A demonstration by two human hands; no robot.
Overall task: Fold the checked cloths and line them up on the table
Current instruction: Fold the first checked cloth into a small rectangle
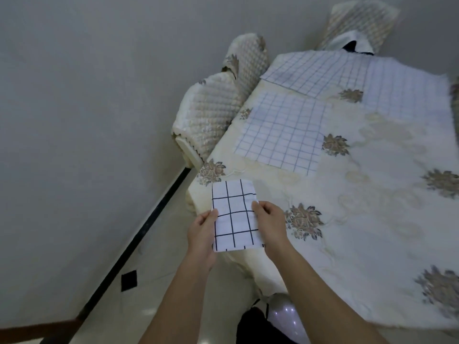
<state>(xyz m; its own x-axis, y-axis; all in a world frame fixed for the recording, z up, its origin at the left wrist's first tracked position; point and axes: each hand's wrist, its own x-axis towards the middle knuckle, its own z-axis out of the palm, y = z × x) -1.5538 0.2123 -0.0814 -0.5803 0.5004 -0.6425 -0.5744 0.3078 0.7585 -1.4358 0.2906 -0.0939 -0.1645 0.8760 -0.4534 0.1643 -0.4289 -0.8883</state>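
Left hand: the left hand (202, 232) pinches the left edge of the small folded cloth (234, 217), thumb on top and fingers underneath.
Right hand: the right hand (269, 223) grips the cloth's right edge in the same way, thumb lying on the upper face.
Small folded cloth: white with a bold black grid, folded to a compact rectangle. It is held between both hands over the near left corner of the surface (372, 219); I cannot tell whether its far end touches the covering.
Surface: it is draped in a cream tablecloth (360, 182) embroidered with brown-grey flowers.
Middle cloth (280, 135): white with a fine blue grid, it lies flat and unfolded, well beyond the hands.
Far cloths: a second flat checked cloth (310, 72) lies at the far left edge. A paler third cloth (407, 95) lies just beside it to the right, edges meeting.
Chairs: a quilted chair (213, 112) stands against the surface's left side, and another chair (360, 23) stands at the far end.
Floor: pale tiles (154, 306) run along a black skirting strip (139, 234) at the foot of the grey wall (87, 95).
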